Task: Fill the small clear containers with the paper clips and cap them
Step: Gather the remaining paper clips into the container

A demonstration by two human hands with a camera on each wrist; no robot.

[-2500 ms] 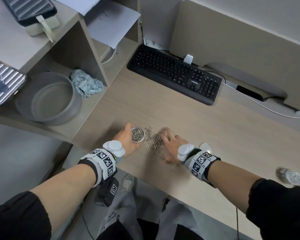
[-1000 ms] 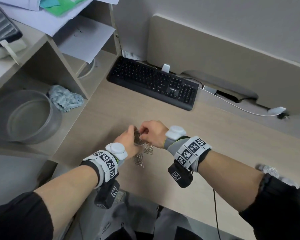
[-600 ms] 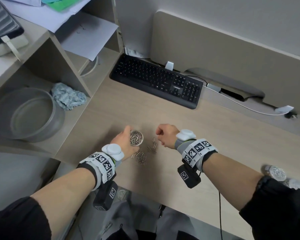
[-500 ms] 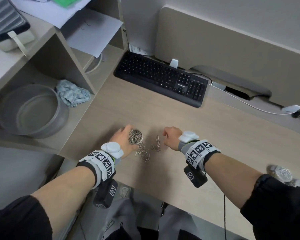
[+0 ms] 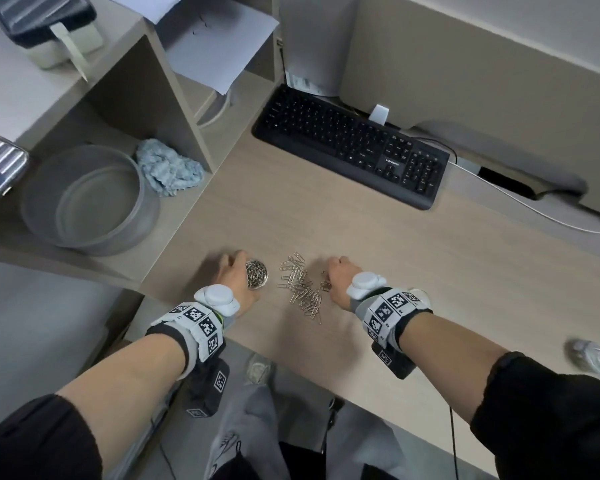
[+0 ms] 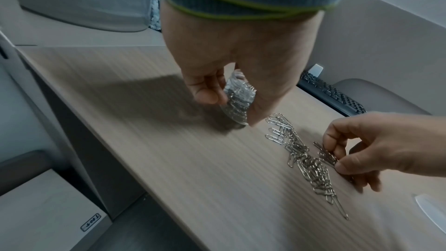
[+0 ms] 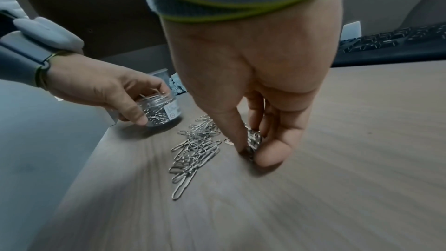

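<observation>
Though tangled, thin looped wire paper clips [image 7: 195,152]

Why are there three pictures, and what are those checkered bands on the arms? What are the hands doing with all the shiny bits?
No machine here: a person wears three cameras. The big picture comes from one on the head; the other two come from cameras strapped to each wrist, under the checkered bands, looking along the fingers. On the desk lies a pile of paper clips. The left hand holds a small clear jar, already nearly full of clips and standing on the desk. The right hand pinches a little bunch of clips from the pile. Behind are a black keyboard and a grey tub on a shelf.
</observation>
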